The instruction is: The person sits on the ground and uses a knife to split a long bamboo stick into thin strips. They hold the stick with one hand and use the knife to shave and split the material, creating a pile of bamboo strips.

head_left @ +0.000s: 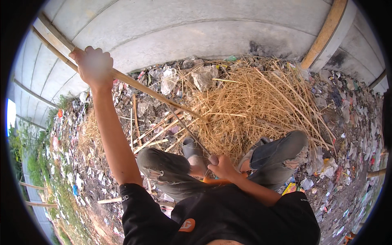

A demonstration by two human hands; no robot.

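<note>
My left hand (pixel 94 67) is raised at the upper left, its fingers wrapped round a long bamboo pole (pixel 159 97). The pole slants down to the right, with its lower end over a heap of straw-coloured shavings (pixel 245 102). Between my knees, my right hand (pixel 223 166) is closed on the handle of a long, narrow-bladed knife (pixel 192 134). The dark blade points up and left, its tip close below the pole; whether they touch, I cannot tell.
A pale panel wall (pixel 171 34) with a wooden post (pixel 324 34) stands ahead. Litter (pixel 322 157) covers the ground on both sides. Loose split strips (pixel 153 132) lie left of the heap. My bent knees (pixel 161 161) and grey boots (pixel 194 153) flank the knife.
</note>
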